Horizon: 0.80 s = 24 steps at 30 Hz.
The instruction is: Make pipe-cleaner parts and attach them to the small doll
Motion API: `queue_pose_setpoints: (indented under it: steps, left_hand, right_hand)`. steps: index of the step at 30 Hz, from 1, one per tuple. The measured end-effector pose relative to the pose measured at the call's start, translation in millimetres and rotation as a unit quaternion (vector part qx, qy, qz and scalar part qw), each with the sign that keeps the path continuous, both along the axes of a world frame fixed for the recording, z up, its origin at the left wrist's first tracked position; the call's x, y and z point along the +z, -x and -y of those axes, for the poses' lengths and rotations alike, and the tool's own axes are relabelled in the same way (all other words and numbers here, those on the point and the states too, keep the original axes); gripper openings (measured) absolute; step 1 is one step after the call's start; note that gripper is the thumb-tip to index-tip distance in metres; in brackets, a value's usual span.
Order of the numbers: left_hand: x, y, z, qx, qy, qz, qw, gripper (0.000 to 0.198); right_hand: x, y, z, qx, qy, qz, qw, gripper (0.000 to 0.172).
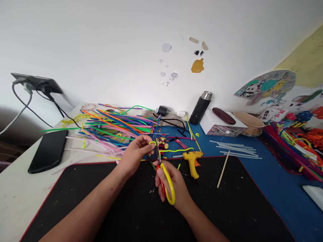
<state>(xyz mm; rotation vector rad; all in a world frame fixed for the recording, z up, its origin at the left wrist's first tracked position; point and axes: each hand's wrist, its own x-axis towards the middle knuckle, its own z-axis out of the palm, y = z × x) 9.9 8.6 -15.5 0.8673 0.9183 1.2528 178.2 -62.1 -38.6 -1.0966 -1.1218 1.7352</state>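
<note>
My left hand [135,152] pinches a short yellow pipe cleaner [152,143] between thumb and fingertips. In my right hand [178,185] is a pair of scissors [170,183] with yellow and red handles, its blades pointing up and away beside the left fingertips. Whether the blades touch the yellow piece I cannot tell. Just behind the blades sits a small red, black and white figure [162,142], partly covered by them. A longer yellow-green pipe cleaner [178,150] lies to its right. A yellow glue gun [193,161] rests on its side right of my right hand.
Many coloured pipe cleaners [121,126] spread across the back left. A phone [47,151] lies at left. Toward the back right stand a black flask [200,108] and a white box [210,126]. Glue sticks [237,148] and a wooden stick [223,169] lie nearer. A black mat [136,208] covers the front.
</note>
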Motion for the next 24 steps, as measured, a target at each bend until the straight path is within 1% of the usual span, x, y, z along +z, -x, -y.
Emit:
queue_pose_setpoints:
  steps: [5, 11, 13, 14, 15, 17, 19, 20, 21, 22, 24]
  left_hand:
    - [0.2, -1, 1, -0.001, 0.001, -0.009, 1.000, 0.033]
    - [-3.9, 1, -1, -0.005, 0.004, -0.028, 1.000, 0.034]
    - [0.0, 2, -1, 0.023, -0.011, -0.063, 0.998, 0.035]
    - [4.2, 3, 0, 0.054, -0.028, -0.087, 0.994, 0.035]
    - [9.7, 4, 2, 0.099, -0.058, -0.119, 0.986, 0.033]
    - [22.9, 4, 11, 0.170, -0.129, -0.163, 0.963, 0.025]
    - [34.3, 3, 25, 0.215, -0.189, -0.176, 0.942, 0.020]
    - [38.0, 3, 33, 0.225, -0.222, -0.177, 0.932, 0.020]
    - [39.9, 4, 41, 0.233, -0.248, -0.168, 0.925, 0.019]
    - [40.3, 5, 49, 0.226, -0.255, -0.157, 0.927, 0.017]
    - [38.3, 9, 65, 0.186, -0.231, -0.119, 0.948, 0.022]
  right_hand:
    - [-2.0, 0, 2, -0.004, 0.012, -0.005, 1.000, 0.067]
    - [-6.3, 0, 2, -0.004, 0.014, -0.006, 1.000, 0.066]
    - [-6.9, -1, 3, -0.007, 0.015, -0.004, 1.000, 0.066]
    - [-6.5, -1, 3, -0.010, 0.016, -0.004, 1.000, 0.067]
    - [-5.7, -1, 3, -0.013, 0.018, -0.004, 1.000, 0.068]
    - [-1.9, -1, 4, -0.019, 0.024, -0.005, 1.000, 0.068]
    - [5.1, 0, 5, -0.016, 0.030, -0.002, 0.999, 0.067]
    - [9.6, 0, 5, -0.011, 0.033, 0.001, 0.999, 0.066]
    - [14.7, 1, 4, -0.005, 0.034, 0.006, 0.999, 0.066]
    - [20.0, 1, 3, -0.001, 0.037, 0.011, 0.999, 0.067]
    - [30.1, 2, -1, 0.001, 0.038, 0.018, 0.999, 0.069]
